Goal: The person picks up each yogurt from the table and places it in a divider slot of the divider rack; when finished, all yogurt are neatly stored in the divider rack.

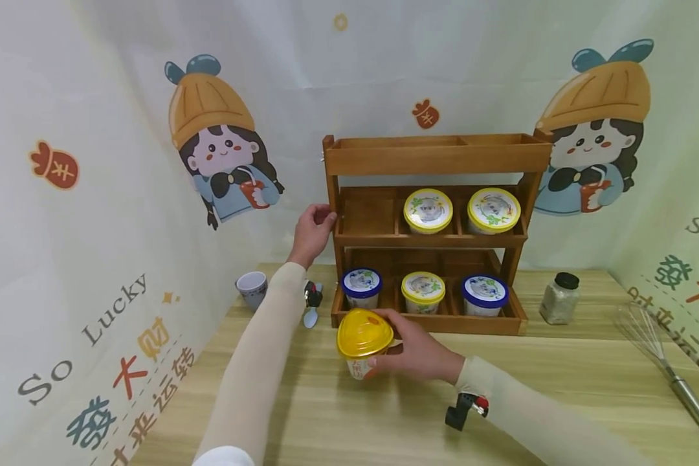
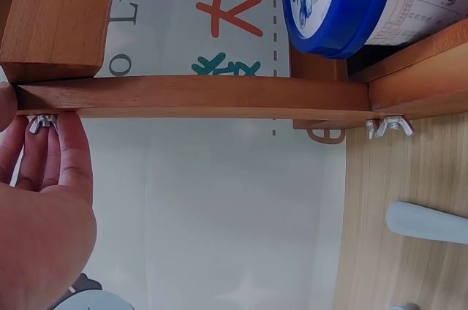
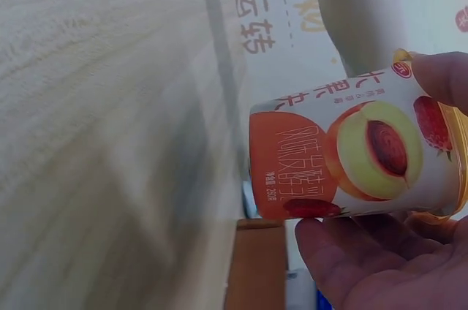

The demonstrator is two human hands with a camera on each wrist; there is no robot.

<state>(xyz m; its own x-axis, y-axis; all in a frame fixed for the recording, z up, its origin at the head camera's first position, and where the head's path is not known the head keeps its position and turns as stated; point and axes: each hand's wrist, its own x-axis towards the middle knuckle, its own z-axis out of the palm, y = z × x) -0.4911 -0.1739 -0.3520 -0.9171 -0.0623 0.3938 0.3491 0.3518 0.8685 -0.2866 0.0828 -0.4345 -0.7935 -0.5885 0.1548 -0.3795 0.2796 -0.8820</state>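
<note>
Nearest to me in the head view is my right hand [image 1: 422,353], fingers and thumb curled round a cup with a yellow lid [image 1: 363,343], held just above the wooden table [image 1: 384,421] in front of the rack. From above I get only the lid and a strip of the wall; the right wrist view gives what the head view hides, the cup [image 3: 351,156] lying on its side in the picture, printed with a halved peach and berries on an orange and white label, my fingers [image 3: 351,251] under it and a fingertip on its upper edge.

Further out, my left hand [image 1: 312,231] is at the left post of the wooden rack [image 1: 431,155], beside the empty left compartment of the middle shelf. The left wrist view shows it closer: straight fingers [image 2: 69,156] laid against the underside of a rack bar [image 2: 190,96], next to a small wing nut [image 2: 42,123], so the hand is spread and pressing rather than gripping. That view also catches a blue-rimmed tub [image 2: 358,3] on the shelf.

On the rack, the head view shows two yellow-lidded tubs [image 1: 428,210] on the middle shelf and three tubs below. To the left stand a small cup [image 1: 252,288] and a spoon [image 1: 311,317]; to the right a spice jar [image 1: 559,298] and a whisk [image 1: 670,369]
</note>
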